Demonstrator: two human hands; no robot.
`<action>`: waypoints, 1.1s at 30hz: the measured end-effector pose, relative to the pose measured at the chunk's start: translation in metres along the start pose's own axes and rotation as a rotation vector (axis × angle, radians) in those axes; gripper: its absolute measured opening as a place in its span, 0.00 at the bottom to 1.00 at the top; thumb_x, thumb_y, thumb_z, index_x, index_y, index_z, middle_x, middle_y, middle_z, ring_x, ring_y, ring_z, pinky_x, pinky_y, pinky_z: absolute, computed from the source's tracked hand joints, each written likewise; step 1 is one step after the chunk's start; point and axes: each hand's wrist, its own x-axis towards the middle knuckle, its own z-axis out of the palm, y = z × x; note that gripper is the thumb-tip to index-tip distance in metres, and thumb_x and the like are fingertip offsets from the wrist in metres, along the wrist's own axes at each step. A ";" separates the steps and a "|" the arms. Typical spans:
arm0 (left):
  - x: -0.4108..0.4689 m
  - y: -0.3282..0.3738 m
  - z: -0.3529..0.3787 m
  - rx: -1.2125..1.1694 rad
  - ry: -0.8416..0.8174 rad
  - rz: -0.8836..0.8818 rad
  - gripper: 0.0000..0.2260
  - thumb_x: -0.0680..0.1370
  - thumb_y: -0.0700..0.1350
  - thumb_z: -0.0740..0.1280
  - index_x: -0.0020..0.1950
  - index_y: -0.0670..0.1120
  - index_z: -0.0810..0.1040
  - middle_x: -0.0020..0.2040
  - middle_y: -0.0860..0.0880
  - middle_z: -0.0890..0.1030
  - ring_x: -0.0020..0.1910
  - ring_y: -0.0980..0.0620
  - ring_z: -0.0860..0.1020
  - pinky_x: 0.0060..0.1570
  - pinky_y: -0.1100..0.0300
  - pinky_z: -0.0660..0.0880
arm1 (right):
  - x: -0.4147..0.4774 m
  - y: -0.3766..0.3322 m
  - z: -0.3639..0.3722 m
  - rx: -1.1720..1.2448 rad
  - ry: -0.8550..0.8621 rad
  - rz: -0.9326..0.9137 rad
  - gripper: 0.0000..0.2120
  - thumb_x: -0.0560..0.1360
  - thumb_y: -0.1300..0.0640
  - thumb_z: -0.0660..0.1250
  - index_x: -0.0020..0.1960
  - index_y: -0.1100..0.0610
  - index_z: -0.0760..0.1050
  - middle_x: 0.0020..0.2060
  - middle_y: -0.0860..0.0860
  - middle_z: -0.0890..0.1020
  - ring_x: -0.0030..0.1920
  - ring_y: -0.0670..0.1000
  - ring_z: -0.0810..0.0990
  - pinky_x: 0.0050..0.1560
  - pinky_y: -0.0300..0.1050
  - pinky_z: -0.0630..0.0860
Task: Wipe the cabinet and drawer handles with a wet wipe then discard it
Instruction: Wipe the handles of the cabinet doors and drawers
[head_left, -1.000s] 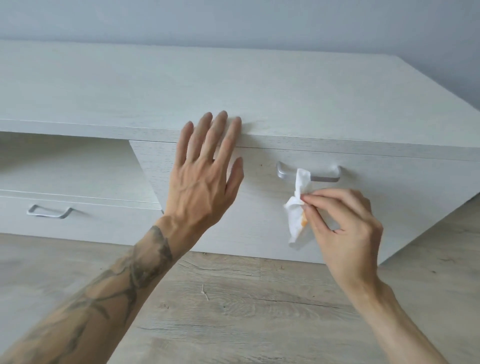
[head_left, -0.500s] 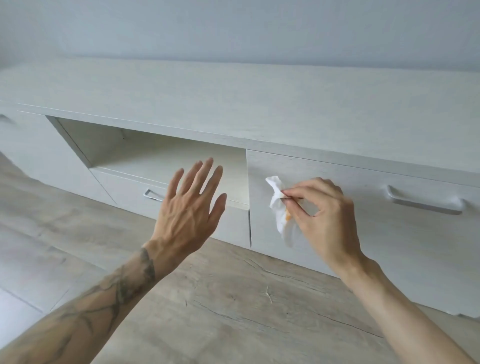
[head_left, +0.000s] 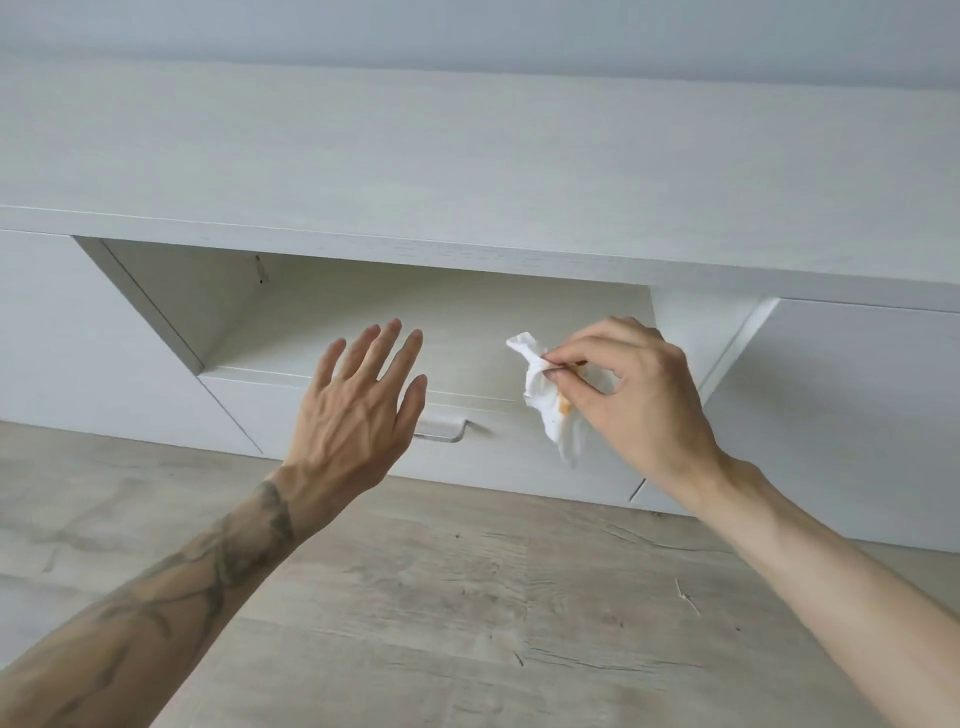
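The view now centres on the open shelf and the drawer (head_left: 467, 441) beneath it. The left hand (head_left: 358, 421), off the cabinet top, hovers over the drawer handle (head_left: 441, 432). The right hand (head_left: 639, 400) holds the wipe (head_left: 540, 395) mid-frame, away from the right-side door handle.

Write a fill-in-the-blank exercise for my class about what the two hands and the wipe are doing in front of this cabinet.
1. The crumpled wet wipe is pinched in the ____ hand.
2. The left hand is open, fingers spread, and holds ____.
3. The left hand partly hides the drawer handle, which sits just below the open ____ of the cabinet.
4. The stain on the wipe is ____ in colour.

Missing words: right; nothing; shelf; orange
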 end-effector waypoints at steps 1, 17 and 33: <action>0.003 -0.013 0.006 -0.014 -0.010 0.018 0.26 0.87 0.57 0.48 0.83 0.49 0.64 0.82 0.45 0.66 0.81 0.44 0.64 0.80 0.43 0.60 | 0.003 -0.006 0.011 -0.033 -0.012 0.001 0.04 0.75 0.60 0.79 0.49 0.53 0.87 0.44 0.45 0.84 0.46 0.49 0.80 0.54 0.51 0.76; 0.016 -0.111 0.061 -0.119 -0.131 0.175 0.26 0.87 0.56 0.48 0.84 0.48 0.63 0.82 0.43 0.65 0.81 0.43 0.64 0.80 0.44 0.60 | -0.010 -0.054 0.129 -0.149 -0.045 0.231 0.04 0.76 0.61 0.78 0.48 0.53 0.86 0.45 0.44 0.84 0.47 0.49 0.83 0.54 0.45 0.72; 0.010 -0.116 0.117 -0.074 0.062 0.206 0.26 0.88 0.57 0.46 0.85 0.49 0.59 0.83 0.43 0.62 0.82 0.41 0.60 0.81 0.44 0.54 | -0.066 -0.033 0.201 -0.167 0.138 0.267 0.09 0.76 0.57 0.79 0.53 0.61 0.87 0.50 0.52 0.85 0.53 0.51 0.82 0.59 0.41 0.79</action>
